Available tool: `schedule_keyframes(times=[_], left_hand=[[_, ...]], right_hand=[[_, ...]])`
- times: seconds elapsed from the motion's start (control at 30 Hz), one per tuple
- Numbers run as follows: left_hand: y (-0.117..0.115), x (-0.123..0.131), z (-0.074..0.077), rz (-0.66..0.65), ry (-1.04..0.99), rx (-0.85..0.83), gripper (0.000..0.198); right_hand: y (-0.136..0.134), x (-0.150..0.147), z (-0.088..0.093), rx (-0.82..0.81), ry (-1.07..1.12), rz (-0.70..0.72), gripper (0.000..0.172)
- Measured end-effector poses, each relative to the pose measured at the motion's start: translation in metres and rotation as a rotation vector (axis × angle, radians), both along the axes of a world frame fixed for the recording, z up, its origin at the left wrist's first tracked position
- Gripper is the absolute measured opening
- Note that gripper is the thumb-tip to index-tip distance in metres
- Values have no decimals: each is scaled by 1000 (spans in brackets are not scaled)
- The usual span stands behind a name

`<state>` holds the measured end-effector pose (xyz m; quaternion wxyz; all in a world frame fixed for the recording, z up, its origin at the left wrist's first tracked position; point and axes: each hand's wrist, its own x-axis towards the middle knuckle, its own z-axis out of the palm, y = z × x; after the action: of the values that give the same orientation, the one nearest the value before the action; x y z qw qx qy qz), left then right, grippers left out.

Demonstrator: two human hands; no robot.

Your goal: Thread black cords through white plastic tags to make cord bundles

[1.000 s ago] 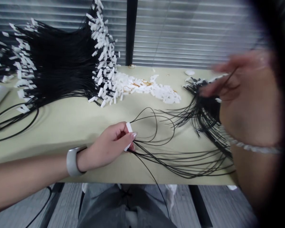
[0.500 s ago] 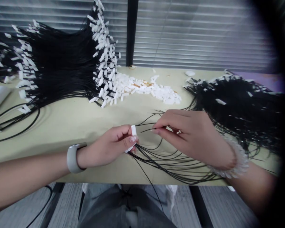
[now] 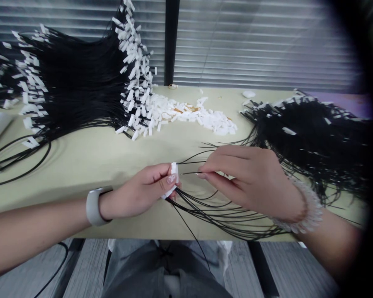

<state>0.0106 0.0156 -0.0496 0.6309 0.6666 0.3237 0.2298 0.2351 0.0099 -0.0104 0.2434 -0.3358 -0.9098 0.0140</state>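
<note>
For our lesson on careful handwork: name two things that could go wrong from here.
1. The thin black cord pinched in the right hand might miss or slip from the small white tag in the left hand.
2. The loose cords looping by the table edge could tangle or slide off.

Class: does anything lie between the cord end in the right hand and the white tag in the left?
Nothing visible does. The cord end, pinched in the right hand, points at the white tag in the left hand; loose cords pass below.
</note>
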Motion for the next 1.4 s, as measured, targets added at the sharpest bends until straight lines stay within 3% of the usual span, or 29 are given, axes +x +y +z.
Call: schedule_keyframes(times=[0.3,0.7,0.93,1.17,1.4], left_hand=[[0,0,1,9,54,14,25],[0,1,1,6,69,21,25],[-1,-1,-1,5,73,-5,24],[-2,1,0,1,100,1,26],[-2,1,1,-9,111,6,26]], right_hand=[[-3,1,-6,198,-71,-89,11],[-3,0,-8,200,-63,-49,7],[3,4,-9,245,-175,42,16],[4,-4,-16,228,-180,-26,14],[3,-4,-16,372,-184,29,10]])
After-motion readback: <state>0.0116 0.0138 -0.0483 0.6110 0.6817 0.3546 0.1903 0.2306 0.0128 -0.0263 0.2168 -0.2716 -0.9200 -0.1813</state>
